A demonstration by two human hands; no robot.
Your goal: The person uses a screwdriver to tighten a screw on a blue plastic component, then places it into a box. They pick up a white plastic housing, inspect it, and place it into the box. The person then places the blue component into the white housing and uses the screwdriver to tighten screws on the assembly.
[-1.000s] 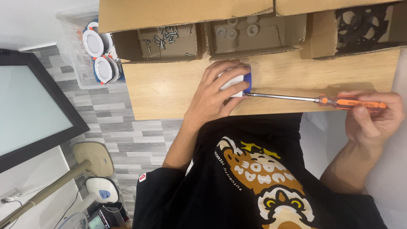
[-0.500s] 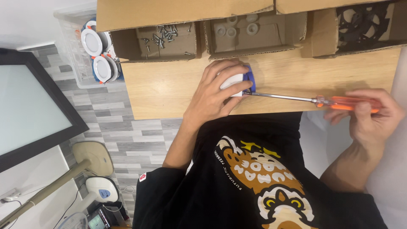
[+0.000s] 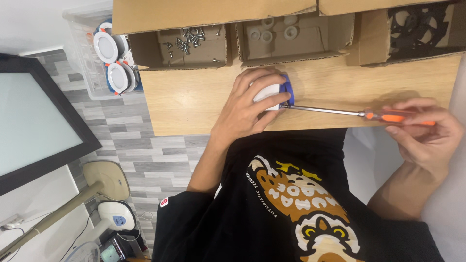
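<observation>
Your left hand clamps a small white round fitting with a blue rim against the light wooden tabletop, while your right hand grips the orange handle of a long steel-shafted screwdriver, its tip touching the fitting's edge. Behind, open cardboard boxes hold loose metal screws, white rings and black fan parts.

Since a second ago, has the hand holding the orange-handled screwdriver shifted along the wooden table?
Yes, slightly. The right hand slid up along the orange-handled screwdriver, toward the cardboard boxes; earlier its fingers sat below the handle.
</observation>
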